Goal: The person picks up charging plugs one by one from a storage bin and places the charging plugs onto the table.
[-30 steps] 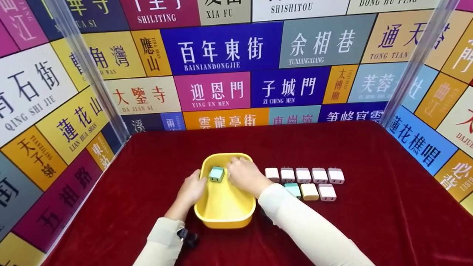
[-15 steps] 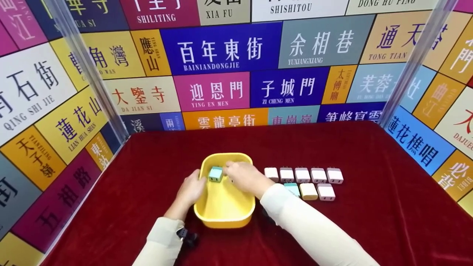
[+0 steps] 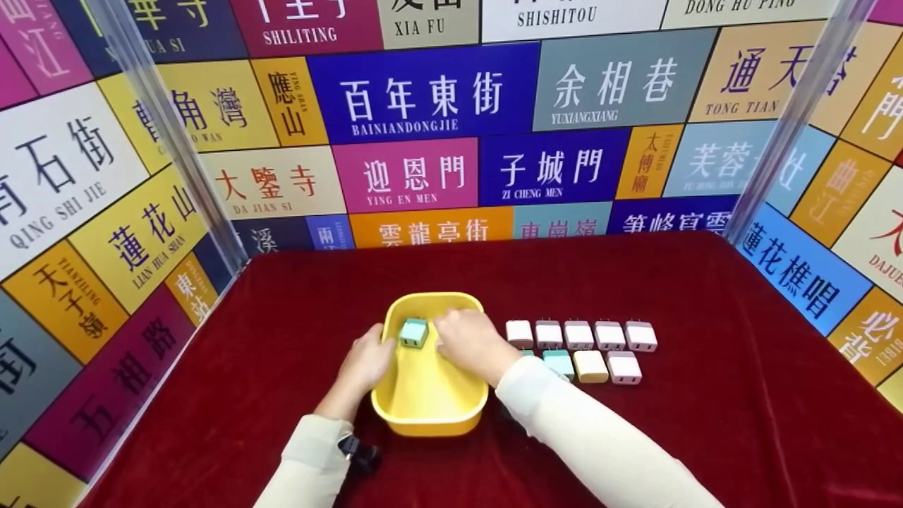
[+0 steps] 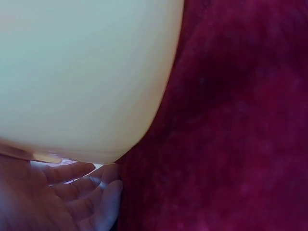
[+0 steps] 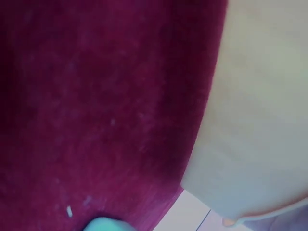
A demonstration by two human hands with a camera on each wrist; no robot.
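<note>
In the head view, my left hand (image 3: 368, 358) grips the left rim of a yellow plastic basin (image 3: 429, 427), thumb at the rim. The left wrist view shows its fingers (image 4: 79, 192) curled against the basin's outer wall (image 4: 86, 82). A teal wall charger (image 3: 414, 332) lies inside the basin near its far left corner. My right hand (image 3: 471, 342) reaches over the right rim, knuckles up, fingers bent down into the basin beside that charger. Its fingertips are hidden, and I cannot tell whether they hold anything. The right wrist view shows mostly the basin's outer wall (image 5: 255, 120).
Right of the basin, white and grey chargers (image 3: 578, 335) stand in a back row. Before them are a teal one (image 3: 558, 363), a yellow one (image 3: 591, 367) and a white one (image 3: 625, 368); another is partly behind my sleeve. Red cloth (image 3: 677, 437) covers the table; sign-printed panels (image 3: 423, 92) surround it.
My right hand shifts slightly inside the basin, moving a little left, then back right and lower. The left hand, basin and teal charger inside keep their places.
</note>
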